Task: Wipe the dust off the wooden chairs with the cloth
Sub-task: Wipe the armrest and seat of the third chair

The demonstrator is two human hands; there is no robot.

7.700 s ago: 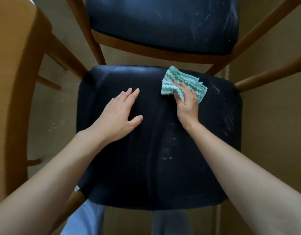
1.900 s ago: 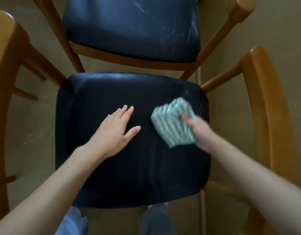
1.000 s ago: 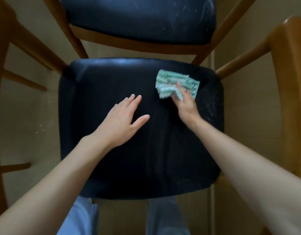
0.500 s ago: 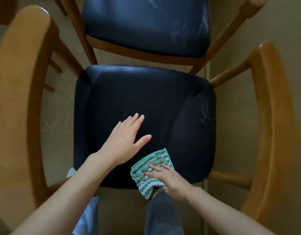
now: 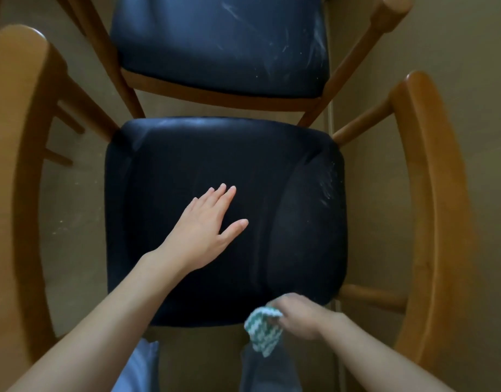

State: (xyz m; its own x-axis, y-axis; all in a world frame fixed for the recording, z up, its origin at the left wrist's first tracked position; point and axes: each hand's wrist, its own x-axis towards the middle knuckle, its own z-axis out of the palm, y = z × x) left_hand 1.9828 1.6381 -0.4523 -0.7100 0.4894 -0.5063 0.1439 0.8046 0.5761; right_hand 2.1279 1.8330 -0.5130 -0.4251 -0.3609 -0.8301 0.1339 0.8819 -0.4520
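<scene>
A wooden chair with a dark padded seat (image 5: pixel 300 222) fills the middle of the view. My left hand (image 5: pixel 204 224) lies flat on the seat, fingers spread, holding nothing. My right hand (image 5: pixel 300 315) is at the seat's near right edge, closed on a bunched green-and-white zigzag cloth (image 5: pixel 262 333) that hangs just off the front edge. A faint dusty streak shows on the seat's right side (image 5: pixel 328 188).
A second chair with a dusty dark seat (image 5: pixel 221 43) stands just beyond. Curved wooden chair parts flank the near chair at left (image 5: pixel 14 171) and right (image 5: pixel 438 210). My legs (image 5: pixel 266 372) are below the seat's front edge. The floor is beige.
My right hand swept the cloth from the seat's far right to its near edge, then a little right and off the front edge. My left hand stayed flat on the seat.
</scene>
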